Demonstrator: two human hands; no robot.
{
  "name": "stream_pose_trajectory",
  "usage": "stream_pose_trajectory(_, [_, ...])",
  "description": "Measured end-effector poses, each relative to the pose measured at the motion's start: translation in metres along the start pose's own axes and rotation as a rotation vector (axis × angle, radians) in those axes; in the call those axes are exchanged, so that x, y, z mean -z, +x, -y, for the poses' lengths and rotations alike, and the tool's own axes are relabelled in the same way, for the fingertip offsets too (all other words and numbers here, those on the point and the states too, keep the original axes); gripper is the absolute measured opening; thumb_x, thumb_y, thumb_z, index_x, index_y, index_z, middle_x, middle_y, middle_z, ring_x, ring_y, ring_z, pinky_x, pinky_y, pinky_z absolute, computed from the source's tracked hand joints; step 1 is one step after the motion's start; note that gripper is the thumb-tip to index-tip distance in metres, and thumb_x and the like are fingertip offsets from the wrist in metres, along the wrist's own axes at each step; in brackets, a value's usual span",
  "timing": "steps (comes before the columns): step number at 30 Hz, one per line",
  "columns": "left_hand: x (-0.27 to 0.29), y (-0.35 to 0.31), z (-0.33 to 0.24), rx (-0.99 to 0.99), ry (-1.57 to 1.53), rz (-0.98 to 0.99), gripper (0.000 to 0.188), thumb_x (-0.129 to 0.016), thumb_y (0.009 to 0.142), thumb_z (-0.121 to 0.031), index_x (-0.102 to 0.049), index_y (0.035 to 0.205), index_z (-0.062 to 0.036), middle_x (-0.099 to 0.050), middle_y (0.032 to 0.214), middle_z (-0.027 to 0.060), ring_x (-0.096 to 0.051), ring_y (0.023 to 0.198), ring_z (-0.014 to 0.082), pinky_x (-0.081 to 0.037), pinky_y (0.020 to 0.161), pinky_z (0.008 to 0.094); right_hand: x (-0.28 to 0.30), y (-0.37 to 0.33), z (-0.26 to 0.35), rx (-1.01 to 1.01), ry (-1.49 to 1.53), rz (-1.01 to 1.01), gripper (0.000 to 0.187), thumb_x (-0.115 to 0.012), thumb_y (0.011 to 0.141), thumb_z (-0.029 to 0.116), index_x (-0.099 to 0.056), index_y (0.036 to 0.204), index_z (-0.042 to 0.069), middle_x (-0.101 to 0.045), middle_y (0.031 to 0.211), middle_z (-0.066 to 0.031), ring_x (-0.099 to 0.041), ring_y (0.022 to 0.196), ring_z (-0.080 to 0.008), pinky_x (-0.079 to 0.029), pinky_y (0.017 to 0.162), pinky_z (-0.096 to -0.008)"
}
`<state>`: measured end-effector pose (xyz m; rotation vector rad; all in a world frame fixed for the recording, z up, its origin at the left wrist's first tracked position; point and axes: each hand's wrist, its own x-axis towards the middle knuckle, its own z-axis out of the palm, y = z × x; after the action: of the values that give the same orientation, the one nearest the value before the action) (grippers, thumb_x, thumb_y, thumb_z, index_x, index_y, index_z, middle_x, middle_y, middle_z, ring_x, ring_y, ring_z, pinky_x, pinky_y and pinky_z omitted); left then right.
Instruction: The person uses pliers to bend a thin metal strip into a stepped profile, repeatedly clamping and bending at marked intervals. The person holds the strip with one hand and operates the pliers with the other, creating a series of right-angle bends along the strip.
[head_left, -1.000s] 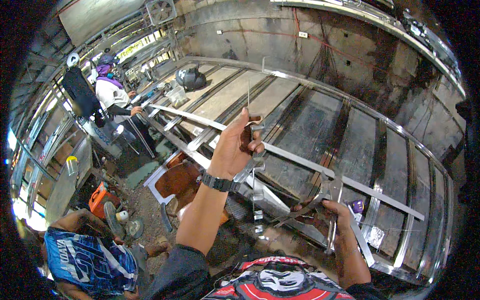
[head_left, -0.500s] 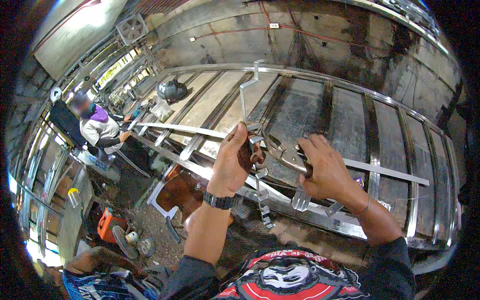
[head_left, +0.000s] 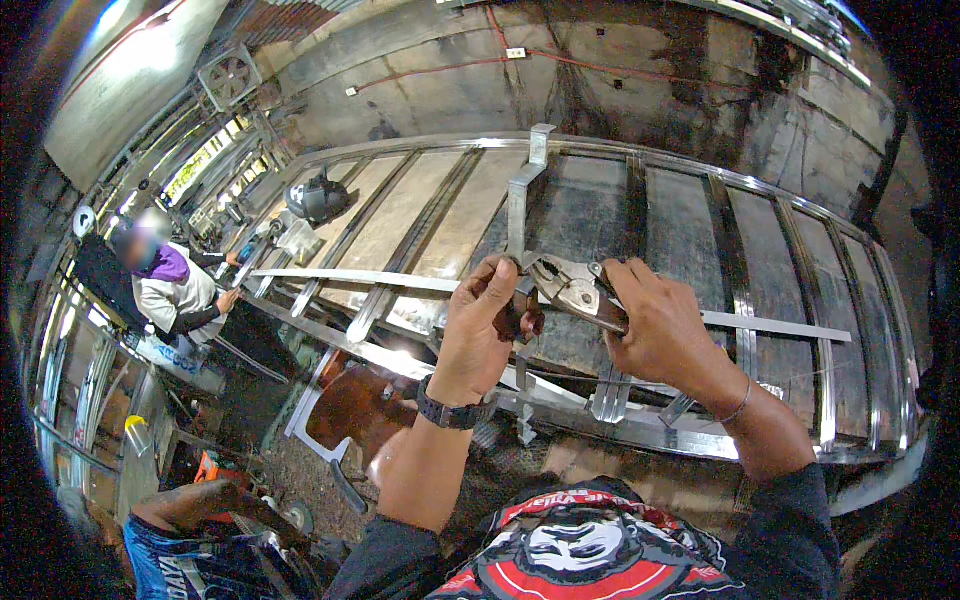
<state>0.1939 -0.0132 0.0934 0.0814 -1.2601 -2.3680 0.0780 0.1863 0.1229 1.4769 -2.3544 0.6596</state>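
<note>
My left hand (head_left: 485, 315) is closed around a bent metal strip (head_left: 525, 195). The strip rises above the fingers in angular zigzag bends, and more bent lengths of metal show below the hand. My right hand (head_left: 655, 315) grips the handles of a pair of metal pliers (head_left: 572, 288). The jaws point left and lie against or right beside the strip, just above my left fingertips. Whether they bite on it I cannot tell. Both hands are over the near side of a long metal frame (head_left: 635, 205) with cross bars.
A long flat bar (head_left: 370, 278) lies across the frame. On the frame's far left are a dark helmet (head_left: 317, 197) and a pale container (head_left: 299, 242). Another person (head_left: 180, 285) works at the left end. A brown chair (head_left: 345, 415) stands below, near a seated person's arm (head_left: 215, 500).
The strip has turned, now showing a broader face, and its top stands further right. The pliers' jaws sit differently against it. My view has shifted slightly.
</note>
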Motion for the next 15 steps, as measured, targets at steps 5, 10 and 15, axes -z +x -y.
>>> stream_pose_trajectory(5, [0.001,0.002,0.001,0.061,0.209,0.049,0.033,-0.065,0.103,-0.028,-0.065,0.121,-0.0003,-0.071,0.091,0.0058,-0.059,0.070,0.0099,-0.048,0.067,0.0257,-0.004,0.004,-0.010,-0.050,-0.029,0.042,0.065,-0.073,0.071,0.016,-0.054,0.131,0.000,-0.063,0.109,-0.0204,-0.066,0.096,-0.0425,-0.055,0.081,-0.0498])
stream_pose_trajectory(10, [-0.006,0.001,0.000,-0.039,0.576,0.042,0.027,-0.063,0.104,-0.023,-0.072,0.099,0.0017,-0.066,0.074,0.0011,-0.053,0.068,0.0047,-0.041,0.063,0.0219,-0.013,0.004,-0.023,-0.042,-0.045,0.064,0.068,-0.074,0.072,0.017,-0.051,0.135,0.001,-0.063,0.107,-0.0214,-0.066,0.093,-0.0428,-0.055,0.078,-0.0505])
stream_pose_trajectory(15, [-0.003,0.010,0.023,-0.218,0.561,0.038,0.030,-0.065,0.103,-0.030,-0.068,0.089,-0.0025,-0.061,0.070,-0.0013,-0.054,0.064,0.0069,-0.042,0.061,0.0242,-0.019,0.001,-0.043,0.020,0.108,0.057,0.066,-0.073,0.073,0.012,-0.051,0.134,0.000,-0.062,0.102,-0.0226,-0.065,0.093,-0.0441,-0.055,0.079,-0.0505])
